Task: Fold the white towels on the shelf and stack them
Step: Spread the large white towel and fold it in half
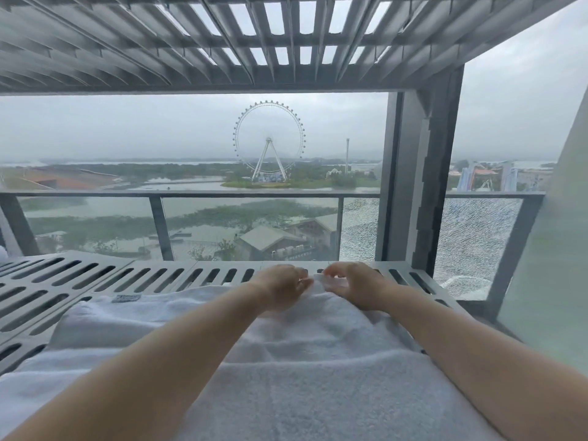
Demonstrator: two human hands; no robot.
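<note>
We reach both bare arms forward over a white terry towel that lies spread across the grey slotted metal shelf. The cloth covers the near and middle part of the shelf, and its far edge stops short of the shelf's back rim. Our left hand and right hand meet at that far edge, just beside each other. The fingers of both are curled, and each pinches a small raised fold of the towel between thumb and fingertips. A small dark grey label sits on the towel's far left corner. Bare slots of the shelf show to the left and behind the hands.

Above us hangs a second grey slatted metal shelf. Beyond it stands a glass balcony railing, and its right-hand pane is crazed with fine cracks. Far off, a white Ferris wheel rises over water and green land beneath a grey sky.
</note>
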